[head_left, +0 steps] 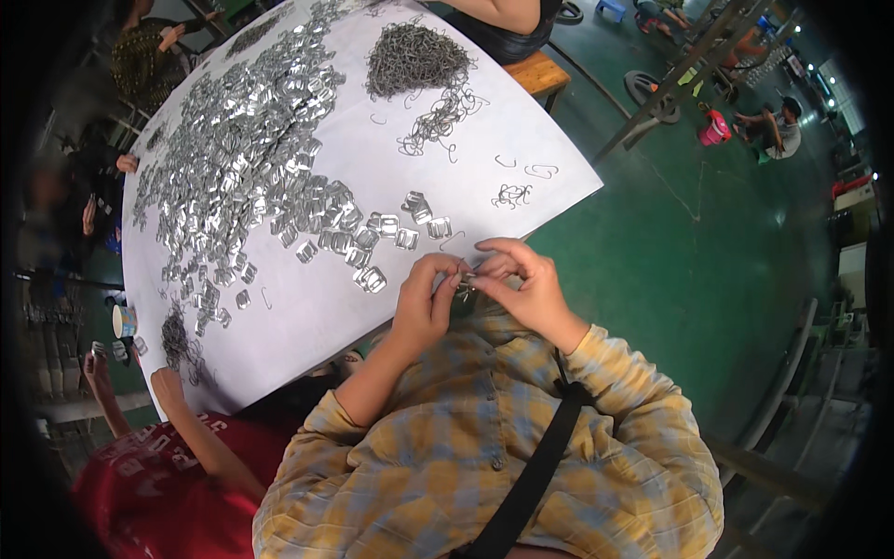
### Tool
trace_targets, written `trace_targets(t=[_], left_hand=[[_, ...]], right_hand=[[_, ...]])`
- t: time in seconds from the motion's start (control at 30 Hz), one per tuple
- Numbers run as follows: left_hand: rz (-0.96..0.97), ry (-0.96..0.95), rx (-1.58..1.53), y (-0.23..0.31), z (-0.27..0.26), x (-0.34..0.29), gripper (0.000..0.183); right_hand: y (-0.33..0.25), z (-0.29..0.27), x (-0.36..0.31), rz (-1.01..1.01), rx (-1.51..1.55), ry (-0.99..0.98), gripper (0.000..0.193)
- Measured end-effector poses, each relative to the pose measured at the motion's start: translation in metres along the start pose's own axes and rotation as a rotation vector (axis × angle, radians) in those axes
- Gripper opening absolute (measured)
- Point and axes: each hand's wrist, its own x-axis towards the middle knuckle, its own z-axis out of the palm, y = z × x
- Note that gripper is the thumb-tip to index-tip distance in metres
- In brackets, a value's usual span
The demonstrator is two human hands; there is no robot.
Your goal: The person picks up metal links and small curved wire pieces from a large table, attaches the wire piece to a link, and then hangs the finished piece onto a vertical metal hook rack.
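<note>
Left hand [424,303] and right hand [521,284] pinching 1 small metal clip [466,279] together, table [521,140] edge, buckle pile [251,158] beyond

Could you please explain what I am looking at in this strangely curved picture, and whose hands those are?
There is no machine here. A wide fisheye camera worn on a person's head looks down, which bends straight edges. The left hand and right hand belong to that person in the yellow checked shirt. Together they pinch a small metal piece just off the edge of the white table. On the table lie a spread of shiny metal clips and a heap of bent wire hooks. A co-worker in a red shirt sits alongside.
</note>
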Motion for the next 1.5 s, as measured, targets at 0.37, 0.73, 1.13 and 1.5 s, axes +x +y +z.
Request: trace_targets(t=[0.37, 0.73, 1.13, 1.5], left_hand=[[-0.075, -0.031, 0.085, 0.001, -0.002, -0.017, 0.004], [-0.108, -0.067, 0.010, -0.007, 0.003, -0.015, 0.002], [-0.095, 0.038, 0.161, 0.005, 0.020, -0.008, 0.005], [0.090, -0.107, 0.276, 0.005, 0.007, -0.003, 0.010]], right_hand=[[0.070, 0.031, 0.082, -0.398, -0.954, -0.098, 0.022], [0.051, 0.017, 0.090, -0.053, -0.845, -0.062, 0.015], [0.002, -0.005, 0.014, 0.122, 0.120, -0.033, 0.014], [0.001, -0.005, -0.013, 0.035, -0.040, 0.152, 0.014]])
